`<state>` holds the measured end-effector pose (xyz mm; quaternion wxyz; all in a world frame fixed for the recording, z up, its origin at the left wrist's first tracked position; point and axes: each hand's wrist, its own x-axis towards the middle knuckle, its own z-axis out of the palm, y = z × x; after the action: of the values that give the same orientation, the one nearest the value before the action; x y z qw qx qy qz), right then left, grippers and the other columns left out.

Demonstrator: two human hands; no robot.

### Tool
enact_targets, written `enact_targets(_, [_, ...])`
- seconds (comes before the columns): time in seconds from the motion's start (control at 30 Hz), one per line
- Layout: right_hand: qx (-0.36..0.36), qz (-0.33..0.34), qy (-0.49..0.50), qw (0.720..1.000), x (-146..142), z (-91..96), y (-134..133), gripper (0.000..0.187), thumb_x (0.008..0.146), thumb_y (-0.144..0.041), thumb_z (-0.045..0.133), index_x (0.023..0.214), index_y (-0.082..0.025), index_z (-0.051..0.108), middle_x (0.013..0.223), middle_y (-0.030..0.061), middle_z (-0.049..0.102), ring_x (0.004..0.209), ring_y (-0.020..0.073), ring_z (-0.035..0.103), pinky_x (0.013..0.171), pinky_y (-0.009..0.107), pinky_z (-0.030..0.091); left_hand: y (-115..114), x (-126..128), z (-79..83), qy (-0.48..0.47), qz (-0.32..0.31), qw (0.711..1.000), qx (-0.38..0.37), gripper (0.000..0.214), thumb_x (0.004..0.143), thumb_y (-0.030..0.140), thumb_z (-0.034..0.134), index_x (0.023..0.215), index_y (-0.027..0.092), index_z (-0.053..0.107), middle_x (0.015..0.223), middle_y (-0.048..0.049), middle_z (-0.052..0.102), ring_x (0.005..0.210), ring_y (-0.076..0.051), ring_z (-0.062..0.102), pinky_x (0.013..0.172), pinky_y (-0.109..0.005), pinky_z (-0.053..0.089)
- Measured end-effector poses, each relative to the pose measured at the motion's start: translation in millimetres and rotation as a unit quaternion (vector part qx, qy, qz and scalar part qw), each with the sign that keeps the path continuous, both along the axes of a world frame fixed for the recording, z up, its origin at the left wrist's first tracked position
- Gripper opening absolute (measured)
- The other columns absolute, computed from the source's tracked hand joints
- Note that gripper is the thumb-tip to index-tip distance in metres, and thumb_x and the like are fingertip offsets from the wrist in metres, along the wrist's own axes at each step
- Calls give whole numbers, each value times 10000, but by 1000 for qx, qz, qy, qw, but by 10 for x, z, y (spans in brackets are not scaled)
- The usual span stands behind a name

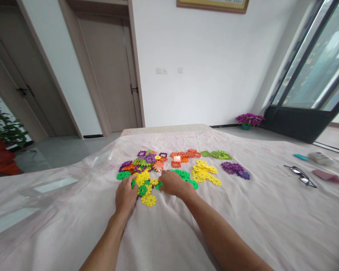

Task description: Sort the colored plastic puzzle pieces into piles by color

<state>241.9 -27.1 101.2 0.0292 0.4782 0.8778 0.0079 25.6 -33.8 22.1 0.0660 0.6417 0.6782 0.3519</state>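
A mixed pile of plastic interlocking disc pieces lies in front of me, with yellow discs [142, 177], purple pieces [150, 158] and orange pieces overlapping. My left hand [125, 195] rests against the pile's left side, fingers apart and touching its edge. At the pile's right side, my right hand [171, 183] is closed, its fingertips on a green disc [159, 185]. Right of the pile are groups by colour: orange squares [183, 156], light green pieces [220, 154], yellow discs [205, 173] and purple pieces [231, 168]. Green discs [183, 174] lie partly behind my right hand.
A pale cloth [260, 218] covers the table. Clear plastic packaging [55, 185] lies at left. Glasses [301, 176], a dark pink folded cloth [327, 176], a blue item [301, 156] and a clear-wrapped pack [319, 158] lie at right.
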Motion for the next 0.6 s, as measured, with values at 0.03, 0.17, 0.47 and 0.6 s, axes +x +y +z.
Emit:
enact_targets(0.03, [4,1,-5,1000,-16,-1,-16,245,893,-203,590,1074,-128,737,1111,154,679,1015,264,651,818,317,491,0,1,0,0,0,1000,1,416,865,223,478,1244,166,641,1276,-102,665,1211,-251,583,1088,-395,414])
enact_targets(0.17, [21,6,-16,1000,-72,-15,-72,260,877,-97,526,1047,-113,722,1061,161,688,982,264,659,804,337,507,-4,2,-3,-2,0,1000,3,417,864,224,480,1244,171,643,1279,-99,665,1210,-254,585,1082,-402,418])
enact_targets(0.47, [23,-5,-33,999,-135,31,-142,259,866,-79,525,1042,-106,713,1078,167,667,1019,281,644,833,355,514,-7,4,3,-1,1,1000,-1,417,862,218,483,1246,176,641,1284,-98,663,1214,-251,584,1086,-396,416])
enact_targets(0.6, [30,-23,-9,999,-133,-32,-109,244,877,-110,527,1041,-114,708,1121,171,655,1049,284,635,836,355,518,-8,3,7,-1,4,1000,-2,411,866,224,481,1243,186,640,1282,-93,663,1215,-244,583,1087,-384,415])
